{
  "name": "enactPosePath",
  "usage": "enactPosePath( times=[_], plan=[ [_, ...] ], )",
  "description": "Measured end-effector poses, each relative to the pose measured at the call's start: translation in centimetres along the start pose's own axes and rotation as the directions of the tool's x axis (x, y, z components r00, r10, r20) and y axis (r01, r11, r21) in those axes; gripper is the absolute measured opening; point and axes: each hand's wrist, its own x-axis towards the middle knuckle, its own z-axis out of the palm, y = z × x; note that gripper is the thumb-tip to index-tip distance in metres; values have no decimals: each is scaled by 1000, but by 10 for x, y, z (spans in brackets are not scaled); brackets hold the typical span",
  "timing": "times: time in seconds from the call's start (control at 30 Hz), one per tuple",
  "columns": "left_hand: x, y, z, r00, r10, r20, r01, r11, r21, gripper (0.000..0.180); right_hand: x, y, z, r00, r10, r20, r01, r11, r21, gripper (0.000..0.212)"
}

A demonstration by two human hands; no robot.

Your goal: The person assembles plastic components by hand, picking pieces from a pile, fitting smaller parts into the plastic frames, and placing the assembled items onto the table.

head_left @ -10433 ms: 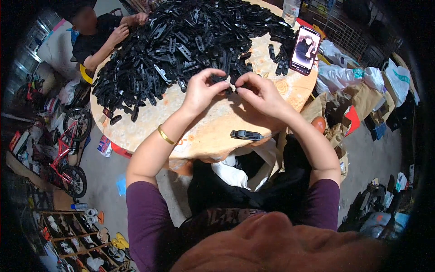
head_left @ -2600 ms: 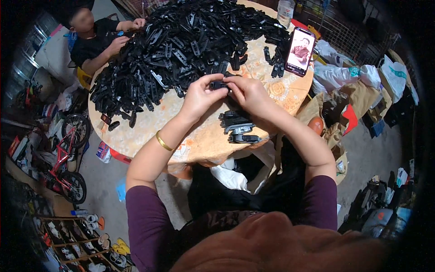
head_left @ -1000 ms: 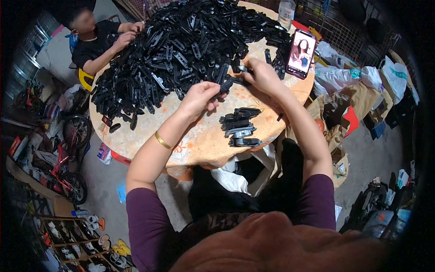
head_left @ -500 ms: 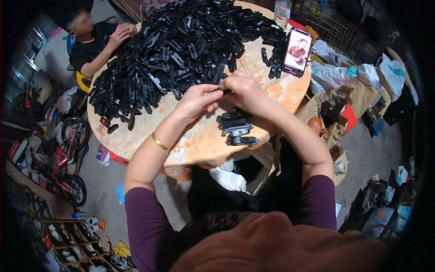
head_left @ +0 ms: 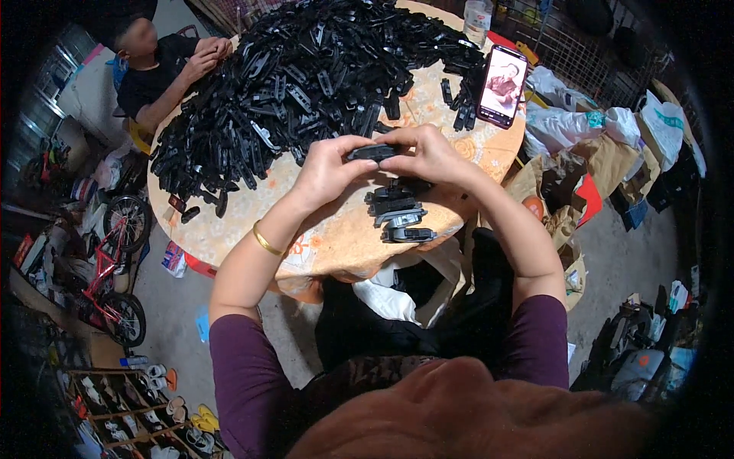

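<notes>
Between my two hands is a small, long black plastic part (head_left: 373, 153), held level above the table. My left hand (head_left: 330, 166) pinches its left end with thumb and fingers. At its other end my right hand (head_left: 425, 157) grips it the same way, and the fingertips of both hands nearly meet. Just below my hands, a short row of similar black parts (head_left: 399, 210) lies near the table's front edge. Beyond them rises a big heap of black plastic parts (head_left: 283, 92), spread over the far and left side of the table.
A flowered orange cloth covers the round table (head_left: 329, 249). A phone (head_left: 502, 86) showing a picture stands at the right, with a clear cup (head_left: 477, 21) behind it. Across the left edge sits another person (head_left: 157, 76). Bags (head_left: 581, 126) crowd the right side; a red bicycle (head_left: 107, 268) stands left.
My hands have turned and drawn apart a little, so the black part now shows lengthwise between them. The row of parts in front of me looks much the same.
</notes>
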Motion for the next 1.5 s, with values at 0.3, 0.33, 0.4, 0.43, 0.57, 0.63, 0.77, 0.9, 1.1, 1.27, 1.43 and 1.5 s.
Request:
enactPosePath(
  times=[0.3, 0.33, 0.4, 0.43, 0.57, 0.63, 0.77, 0.9, 1.1, 1.27, 1.43, 1.5],
  plan=[
    [8, -12, -2, 945, 76, 317, -219, 868, 445, 25, 24, 48, -36, 971, -75, -225, -48, 865, -499, 35],
    [9, -12, 1, 965, 203, 168, -263, 791, 552, 26, 26, 53, -33, 971, -76, -225, -47, 866, -499, 35],
    [11, -14, 4, 939, 342, 31, -276, 697, 661, 27, 32, 66, -23, 910, -373, -179, 133, 674, -726, 42],
    [13, -18, 6, 916, 400, 13, -282, 622, 731, 28, 34, 72, -23, 952, -283, -117, 116, 688, -717, 45],
    [14, -21, 6, 903, 429, 34, -265, 491, 830, 24, 32, 61, -21, 953, -268, -142, 64, 635, -770, 31],
    [13, -20, 7, 906, 421, 37, -240, 441, 865, 18, 34, 58, -23, 966, -225, -127, 31, 590, -807, 27],
    [11, -16, 9, 891, 454, 20, -294, 543, 787, 13, 30, 62, -28, 965, -231, -123, 23, 543, -839, 19],
    [19, -10, 5, 972, 102, -213, -105, 994, -1, 11, 29, 64, -30, 944, -294, -151, 79, 645, -760, 26],
    [21, -20, -19, 972, -233, -28, 160, 744, -649, 22, 34, 33, -17, 932, -102, -348, 78, 994, -82, 29],
    [20, -16, -16, 989, -133, 72, 146, 713, -686, 23, 31, 16, -11, 987, 77, -141, -29, 948, 316, 28],
    [19, -15, -14, 986, -155, 65, 154, 679, -718, 23, 26, -2, -4, 988, 145, -54, -105, 883, 458, 20],
    [18, -18, -14, 986, -138, 96, 165, 704, -691, 23, 26, 4, 4, 993, 23, -119, 17, 946, 325, 20]
  ],
)
